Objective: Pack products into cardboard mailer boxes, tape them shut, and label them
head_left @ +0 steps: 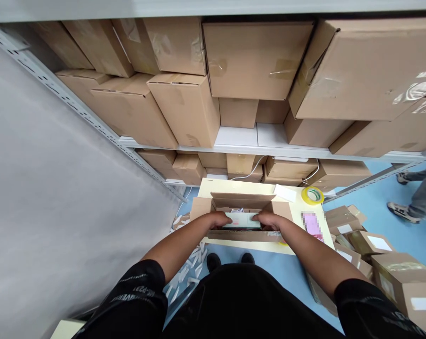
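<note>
An open cardboard box [243, 236] stands on a pale yellow table with its flaps spread. Inside its opening, a flat pale green box [241, 220] lies level between my two hands. My left hand [219, 219] grips its left end with the thumb on top. At the opposite end, my right hand [267, 218] holds it in the same way. The fingers under the pale green box are hidden. Behind it, some small white and purplish contents show in the cardboard box, too small to make out.
Shelves packed with cardboard boxes [257, 61] rise beyond the table [234, 185]. A yellow tape roll [312, 195], white paper [285, 193] and a blurred pink item [312, 224] lie on the table. Taped cartons [403, 278] crowd the floor at right; another person's legs [424, 193] stand beyond.
</note>
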Demonstrator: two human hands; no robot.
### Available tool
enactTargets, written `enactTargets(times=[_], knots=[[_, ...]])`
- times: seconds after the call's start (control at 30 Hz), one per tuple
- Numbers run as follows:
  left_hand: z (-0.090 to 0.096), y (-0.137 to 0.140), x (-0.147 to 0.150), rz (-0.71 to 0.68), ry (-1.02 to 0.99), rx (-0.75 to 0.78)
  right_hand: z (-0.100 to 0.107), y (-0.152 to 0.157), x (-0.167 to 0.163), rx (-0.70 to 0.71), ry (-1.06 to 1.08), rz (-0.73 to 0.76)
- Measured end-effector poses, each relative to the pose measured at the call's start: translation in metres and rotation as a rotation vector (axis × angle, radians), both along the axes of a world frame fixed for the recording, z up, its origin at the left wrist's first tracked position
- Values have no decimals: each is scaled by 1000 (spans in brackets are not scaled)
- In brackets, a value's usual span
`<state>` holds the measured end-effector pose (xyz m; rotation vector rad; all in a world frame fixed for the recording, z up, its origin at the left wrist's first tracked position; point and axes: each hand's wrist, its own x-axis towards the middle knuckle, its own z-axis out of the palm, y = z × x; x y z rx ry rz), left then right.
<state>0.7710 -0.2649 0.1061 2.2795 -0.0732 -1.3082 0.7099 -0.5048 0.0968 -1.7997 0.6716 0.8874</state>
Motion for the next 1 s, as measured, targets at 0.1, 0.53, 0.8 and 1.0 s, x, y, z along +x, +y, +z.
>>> enactTargets(times=[0.1,0.53,0.8,1.0], knots=[[12,6,2,-81,17,-10,11,-7,-3,-26,-137,32],[4,67,-41,187,-467,-157,-1,-58,-48,-413,-94,250],[7,83,-95,590,-580,-226,5,-62,-23,-362,-226,384],[73,132,-174,885,-907,9,32,-36,4,-225,-333,546]])
